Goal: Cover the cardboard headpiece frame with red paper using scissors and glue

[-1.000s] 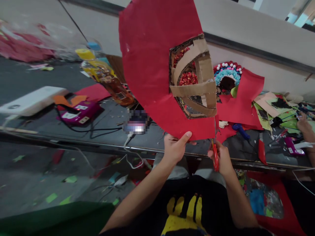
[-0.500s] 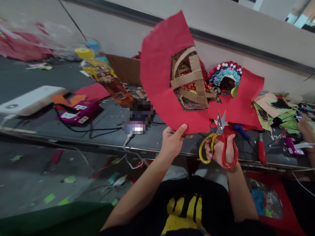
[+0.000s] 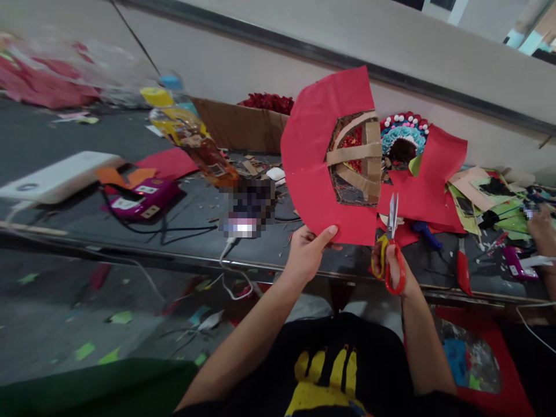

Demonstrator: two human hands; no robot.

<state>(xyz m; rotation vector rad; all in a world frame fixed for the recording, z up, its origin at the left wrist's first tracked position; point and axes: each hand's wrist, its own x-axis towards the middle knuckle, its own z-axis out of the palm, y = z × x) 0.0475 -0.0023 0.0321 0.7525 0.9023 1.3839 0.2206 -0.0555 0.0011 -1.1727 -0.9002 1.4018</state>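
My left hand [image 3: 306, 253] pinches the lower edge of a red paper sheet [image 3: 310, 150], thumb in front. The sheet has a rounded outer edge and stands raised above the table, around a cardboard frame [image 3: 354, 153] of crossed strips with gaps between them. My right hand [image 3: 393, 266] grips a pair of scissors [image 3: 392, 231] with one yellow and one red handle loop. Their blades point up, nearly together, just right of the sheet's lower corner. Behind them lies another piece of red paper [image 3: 434, 185].
A tilted bottle [image 3: 195, 139], a purple power strip [image 3: 147, 200], a white box-shaped device [image 3: 61, 176] and a blurred-out phone [image 3: 247, 208] occupy the left side. On the right are a blue glue gun [image 3: 427, 234], a red-handled cutter [image 3: 463, 269] and another person's hand [image 3: 542, 223].
The red sheet with its frame has come lower and to the right, and turned more upright. The scissors' blades and handles have closed together, beside the sheet's edge.
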